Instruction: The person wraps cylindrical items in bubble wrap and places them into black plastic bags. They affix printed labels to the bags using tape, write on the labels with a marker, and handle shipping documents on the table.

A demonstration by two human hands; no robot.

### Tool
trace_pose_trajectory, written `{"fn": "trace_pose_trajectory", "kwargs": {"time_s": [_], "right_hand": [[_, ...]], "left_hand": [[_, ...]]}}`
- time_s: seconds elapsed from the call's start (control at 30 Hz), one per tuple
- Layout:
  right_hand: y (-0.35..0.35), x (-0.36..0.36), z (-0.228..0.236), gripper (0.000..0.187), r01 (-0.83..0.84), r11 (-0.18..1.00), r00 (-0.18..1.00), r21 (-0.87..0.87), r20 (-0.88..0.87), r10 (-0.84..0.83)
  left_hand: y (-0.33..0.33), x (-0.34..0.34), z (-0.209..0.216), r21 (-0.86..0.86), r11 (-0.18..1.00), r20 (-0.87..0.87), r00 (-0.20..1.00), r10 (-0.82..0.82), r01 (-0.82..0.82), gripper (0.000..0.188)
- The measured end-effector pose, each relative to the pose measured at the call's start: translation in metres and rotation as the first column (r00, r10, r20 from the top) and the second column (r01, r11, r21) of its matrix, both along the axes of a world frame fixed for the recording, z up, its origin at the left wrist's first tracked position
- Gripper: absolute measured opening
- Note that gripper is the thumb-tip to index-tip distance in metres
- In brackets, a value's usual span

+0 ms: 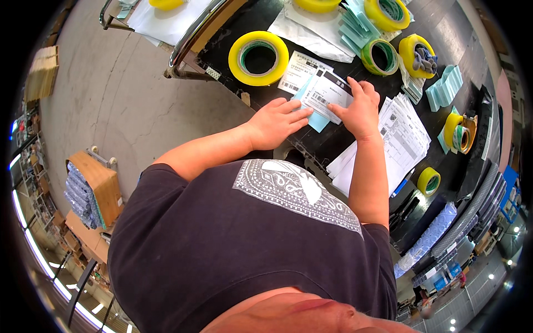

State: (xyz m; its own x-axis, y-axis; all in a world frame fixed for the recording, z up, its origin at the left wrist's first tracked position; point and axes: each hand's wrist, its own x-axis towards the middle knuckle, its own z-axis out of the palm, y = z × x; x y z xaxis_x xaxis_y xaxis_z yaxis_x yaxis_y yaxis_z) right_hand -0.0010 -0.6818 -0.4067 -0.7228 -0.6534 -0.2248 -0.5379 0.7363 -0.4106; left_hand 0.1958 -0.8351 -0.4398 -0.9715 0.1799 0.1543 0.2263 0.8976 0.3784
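A white shipping label (325, 101) with a black band lies tilted on the dark table, light-blue backing (318, 122) showing beneath it. My right hand (362, 111) grips its right side, thumb on the face and fingers curled at the upper corner. My left hand (277, 125) lies with fingers stretched out, their tips touching the label's lower-left edge. A second printed label (296, 74) sits partly under the first, beside a large yellow tape roll (237, 58). Next to my right wrist is a stack of printed sheets (405, 136).
Several tape rolls, light-blue folded strips (445, 89) and grey gloves (425, 59) are spread across the table's far side. A small tape roll (428, 181) and blue pen (401, 184) are at the right. A metal-railed cart (191, 33) adjoins the table's left edge.
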Motion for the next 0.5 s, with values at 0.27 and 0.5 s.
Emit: {"fn": "trace_pose_trajectory", "kwargs": {"time_s": [0.27, 0.5], "right_hand": [[0.011, -0.002, 0.0, 0.045, 0.217, 0.976, 0.916, 0.001, 0.346, -0.204], [0.081, -0.002, -0.003, 0.027, 0.537, 0.794, 0.687, -0.286, 0.694, -0.215]], "left_hand": [[0.0, 0.002, -0.001, 0.002, 1.0, -0.035, 0.999, -0.003, 0.003, 0.033], [-0.002, 0.004, -0.002, 0.132, 0.985, -0.023, 0.993, 0.112, -0.108, 0.05]]}}
